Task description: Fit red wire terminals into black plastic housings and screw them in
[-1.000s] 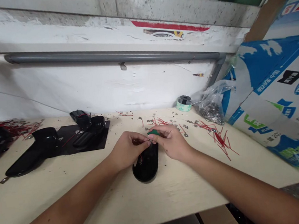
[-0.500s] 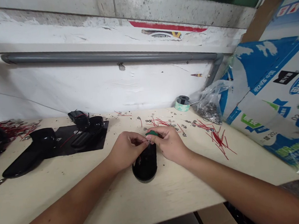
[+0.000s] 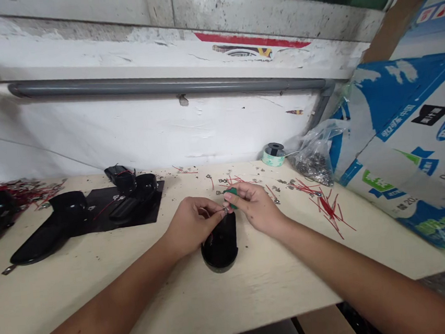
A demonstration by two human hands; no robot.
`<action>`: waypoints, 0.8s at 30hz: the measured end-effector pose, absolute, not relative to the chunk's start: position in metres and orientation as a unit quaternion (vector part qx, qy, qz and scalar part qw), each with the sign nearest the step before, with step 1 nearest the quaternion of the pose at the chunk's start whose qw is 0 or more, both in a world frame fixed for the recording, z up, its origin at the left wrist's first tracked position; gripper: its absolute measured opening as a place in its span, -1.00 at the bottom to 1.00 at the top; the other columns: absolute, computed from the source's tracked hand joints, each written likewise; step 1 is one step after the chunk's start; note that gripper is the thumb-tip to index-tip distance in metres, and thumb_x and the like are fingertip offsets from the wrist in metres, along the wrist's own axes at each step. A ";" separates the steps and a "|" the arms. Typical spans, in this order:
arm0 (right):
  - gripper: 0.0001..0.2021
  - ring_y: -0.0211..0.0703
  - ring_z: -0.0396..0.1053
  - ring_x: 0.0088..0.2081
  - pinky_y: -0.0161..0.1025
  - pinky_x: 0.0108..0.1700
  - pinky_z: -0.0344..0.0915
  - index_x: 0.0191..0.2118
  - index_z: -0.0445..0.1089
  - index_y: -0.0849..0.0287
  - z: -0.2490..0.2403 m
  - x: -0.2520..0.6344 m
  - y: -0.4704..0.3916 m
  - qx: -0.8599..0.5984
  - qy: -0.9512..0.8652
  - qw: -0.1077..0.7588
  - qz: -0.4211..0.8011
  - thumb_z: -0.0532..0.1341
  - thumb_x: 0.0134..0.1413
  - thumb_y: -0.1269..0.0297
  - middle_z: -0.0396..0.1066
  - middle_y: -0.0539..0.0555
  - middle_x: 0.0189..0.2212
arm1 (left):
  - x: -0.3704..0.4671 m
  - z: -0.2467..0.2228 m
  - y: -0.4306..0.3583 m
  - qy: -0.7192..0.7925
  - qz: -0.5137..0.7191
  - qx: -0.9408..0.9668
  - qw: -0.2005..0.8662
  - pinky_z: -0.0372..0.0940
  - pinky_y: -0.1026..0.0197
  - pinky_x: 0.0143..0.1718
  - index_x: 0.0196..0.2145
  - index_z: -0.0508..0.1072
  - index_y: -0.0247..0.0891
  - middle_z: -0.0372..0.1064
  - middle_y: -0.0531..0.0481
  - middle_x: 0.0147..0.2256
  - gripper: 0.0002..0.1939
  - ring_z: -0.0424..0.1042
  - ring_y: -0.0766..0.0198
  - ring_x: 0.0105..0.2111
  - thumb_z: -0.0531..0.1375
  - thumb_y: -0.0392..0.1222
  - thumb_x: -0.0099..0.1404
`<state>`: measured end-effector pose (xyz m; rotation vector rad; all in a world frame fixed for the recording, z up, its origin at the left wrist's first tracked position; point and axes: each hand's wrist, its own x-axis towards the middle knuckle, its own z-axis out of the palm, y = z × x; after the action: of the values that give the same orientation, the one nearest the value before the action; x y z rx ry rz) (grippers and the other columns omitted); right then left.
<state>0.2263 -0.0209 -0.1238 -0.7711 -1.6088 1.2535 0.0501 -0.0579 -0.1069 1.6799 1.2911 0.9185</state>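
Observation:
A black plastic shell (image 3: 220, 246) rests on the pale table (image 3: 204, 300), in front of me at the centre. Over its far end, my left hand (image 3: 194, 222) pinches a small metal piece (image 3: 225, 210) between thumb and fingertips. My right hand (image 3: 255, 206) is closed on a small green object (image 3: 231, 197), right beside the left fingertips. The far part of the shell is hidden behind my hands.
More black shells (image 3: 47, 226) and a dark sheet (image 3: 102, 207) lie at the left, near a heap of red wires. Red wires (image 3: 329, 209), metal bits, a tape roll (image 3: 273, 155) and a plastic bag (image 3: 314, 161) are at the right, beside a blue-white carton (image 3: 410, 159).
The green object has turned more upright in my right hand, which has drawn slightly away from my left fingertips. The whole view has shifted slightly.

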 end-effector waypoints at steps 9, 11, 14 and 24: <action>-0.63 -0.26 0.28 -0.34 -0.31 -0.24 0.23 -0.32 0.35 0.24 -0.124 0.230 -0.020 -0.332 -0.693 0.464 0.440 0.27 0.11 -0.04 0.35 0.03 -0.41 | 0.052 -0.104 -0.062 0.499 0.382 0.668 0.399 0.19 0.40 -0.63 -0.38 0.57 -0.29 0.51 -0.03 -0.36 -0.81 0.31 0.44 -0.58 0.26 -0.10 0.21; -0.64 -0.24 0.31 -0.30 -0.30 -0.21 0.25 -0.29 0.33 0.23 -0.127 0.232 -0.018 -0.339 -0.682 0.485 0.430 0.26 0.13 -0.02 0.35 0.04 -0.38 | 0.052 -0.106 -0.062 0.506 0.375 0.661 0.407 0.16 0.39 -0.68 -0.35 0.56 -0.29 0.50 -0.03 -0.37 -0.79 0.29 0.45 -0.62 0.26 -0.08 0.20; -0.71 -0.25 0.34 -0.30 -0.30 -0.23 0.27 -0.05 0.29 0.16 -0.129 0.240 -0.014 -0.372 -0.675 0.501 0.394 0.15 0.25 0.07 0.39 0.04 -0.30 | 0.050 -0.108 -0.060 0.528 0.367 0.638 0.423 0.10 0.38 -0.75 -0.32 0.54 -0.30 0.46 -0.02 -0.45 -0.75 0.27 0.42 -0.66 0.26 -0.04 0.19; -0.62 -0.25 0.27 -0.46 -0.33 -0.42 0.13 -0.43 0.44 0.22 -0.116 0.256 -0.017 -0.442 -0.761 0.294 0.373 0.31 0.07 -0.06 0.35 0.02 -0.54 | 0.047 -0.113 -0.052 0.535 0.401 0.622 0.408 0.29 0.34 -0.52 -0.32 0.52 -0.34 0.48 -0.05 -0.38 -0.72 0.37 0.38 -0.52 0.29 -0.03 0.17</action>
<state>0.2564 -0.0172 -0.1155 -1.1777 -2.0257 0.9940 0.0474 -0.0518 -0.1134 1.5676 1.3477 1.0114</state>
